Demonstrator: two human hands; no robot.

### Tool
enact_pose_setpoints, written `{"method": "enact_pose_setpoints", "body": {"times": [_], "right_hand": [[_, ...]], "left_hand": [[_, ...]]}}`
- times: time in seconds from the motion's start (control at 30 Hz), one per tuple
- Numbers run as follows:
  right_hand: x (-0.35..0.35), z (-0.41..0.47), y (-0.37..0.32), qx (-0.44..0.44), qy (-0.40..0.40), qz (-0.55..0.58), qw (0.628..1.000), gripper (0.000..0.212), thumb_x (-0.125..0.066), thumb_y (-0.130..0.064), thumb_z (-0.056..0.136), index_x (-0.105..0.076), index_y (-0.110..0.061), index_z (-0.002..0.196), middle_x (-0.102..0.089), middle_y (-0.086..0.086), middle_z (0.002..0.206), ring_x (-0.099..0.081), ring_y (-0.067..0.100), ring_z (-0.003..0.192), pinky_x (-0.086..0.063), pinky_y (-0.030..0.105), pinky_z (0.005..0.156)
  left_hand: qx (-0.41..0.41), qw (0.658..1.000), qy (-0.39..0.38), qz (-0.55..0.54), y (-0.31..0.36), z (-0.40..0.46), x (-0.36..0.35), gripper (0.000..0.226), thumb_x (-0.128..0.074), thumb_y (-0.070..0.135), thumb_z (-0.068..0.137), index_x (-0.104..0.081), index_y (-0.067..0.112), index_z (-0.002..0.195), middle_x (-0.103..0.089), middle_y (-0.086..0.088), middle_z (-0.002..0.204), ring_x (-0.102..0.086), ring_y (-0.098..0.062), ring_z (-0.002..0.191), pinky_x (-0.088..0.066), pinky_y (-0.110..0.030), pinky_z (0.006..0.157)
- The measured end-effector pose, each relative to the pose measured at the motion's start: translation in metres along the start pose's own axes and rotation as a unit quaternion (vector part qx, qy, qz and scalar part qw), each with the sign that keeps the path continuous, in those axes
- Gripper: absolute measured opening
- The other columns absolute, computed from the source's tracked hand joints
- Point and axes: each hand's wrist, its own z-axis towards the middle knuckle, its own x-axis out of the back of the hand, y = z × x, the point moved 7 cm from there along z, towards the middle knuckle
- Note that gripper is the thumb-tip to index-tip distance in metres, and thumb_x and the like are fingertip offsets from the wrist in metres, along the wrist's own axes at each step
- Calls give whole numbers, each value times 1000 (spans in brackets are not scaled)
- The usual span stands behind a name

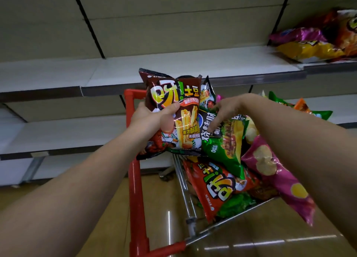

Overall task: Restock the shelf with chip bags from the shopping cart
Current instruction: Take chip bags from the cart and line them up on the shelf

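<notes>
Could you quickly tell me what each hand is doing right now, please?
Left hand: grips the brown chip bag, lifted above the cart.
Right hand: open, fingers reaching down onto the green chip bag.

Shop aisle. I face tiered retail shelving point(193, 67); a red-framed shopping cart point(135, 160) of chip bags point(222, 187) stands below it, more bags point(313, 42) on its upper right.

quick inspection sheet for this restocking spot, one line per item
surface: white shelf in front, bare in the middle.
job's things: brown chip bag lifted above the red-framed shopping cart; green bag, orange bag and pink bag piled in it.
clutter: stocked bags on the shelf, upper right.
grippers: left hand grips the brown bag; right hand reaches onto the pile, fingers spread.
cables: nothing seen.
surroundings: glossy floor.
</notes>
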Motion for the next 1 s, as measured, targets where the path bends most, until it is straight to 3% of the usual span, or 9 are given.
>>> {"method": "enact_pose_setpoints", "body": {"times": [0.2, 0.33, 0.53, 0.7, 0.8, 0.93, 1.0], "right_hand": [[-11, -9, 0, 6, -4, 41, 999, 94, -78, -37, 70, -27, -8, 144, -40, 12, 142, -46, 29, 125, -38, 41, 108], [-16, -20, 3, -5, -15, 59, 998, 76, -79, -40, 68, -48, -6, 128, -58, 9, 122, -57, 26, 110, -44, 36, 100], [-24, -44, 2, -2, 28, 149, 989, 79, -86, -30, 62, -48, -4, 127, -57, 9, 118, -58, 27, 105, -48, 39, 97], [-24, -64, -1, 7, 117, 178, 977, 104, -86, -28, 62, -25, -7, 144, -40, 11, 143, -43, 30, 127, -37, 37, 105], [-34, -71, 3, -9, 120, 195, 973, 93, -87, -31, 59, -36, -9, 135, -49, 10, 134, -48, 28, 119, -40, 39, 103], [-23, -92, 5, -29, 187, 198, 962, 86, -85, -30, 63, -39, -7, 131, -51, 9, 127, -49, 26, 113, -41, 36, 97], [-5, -106, 6, -41, 244, 208, 946, 84, -85, -37, 61, -41, -9, 127, -54, 9, 122, -52, 24, 106, -44, 36, 95]], "left_hand": [[3, 1000, -1, 8, -1, -5, -4, 75, -79, 52, 65, -51, 19, 126, -63, -1, 120, -62, -27, 107, -45, -47, 100], [18, 1000, -4, -1, -2, -12, -1, 94, -80, 63, 48, -49, 20, 126, -63, -3, 120, -62, -30, 105, -47, -49, 97], [8, 1000, -27, -13, 3, -20, 0, 79, -81, 53, 61, -49, 18, 125, -65, -5, 114, -65, -30, 98, -50, -48, 93], [-12, 999, -37, -20, 20, -26, 2, 85, -82, 59, 53, -52, 20, 123, -66, -5, 115, -66, -31, 98, -51, -49, 92], [-35, 999, -41, -5, 29, -31, 2, 99, -79, 69, 42, -53, 20, 124, -64, -5, 118, -63, -31, 103, -49, -51, 93], [-51, 998, -18, -28, 44, -35, 9, 86, -80, 59, 56, -49, 19, 126, -60, -2, 124, -59, -29, 111, -45, -50, 99], [-65, 997, -12, -44, 55, -36, 13, 101, -78, 70, 38, -52, 22, 123, -64, -1, 119, -62, -29, 107, -48, -49, 95]]}}
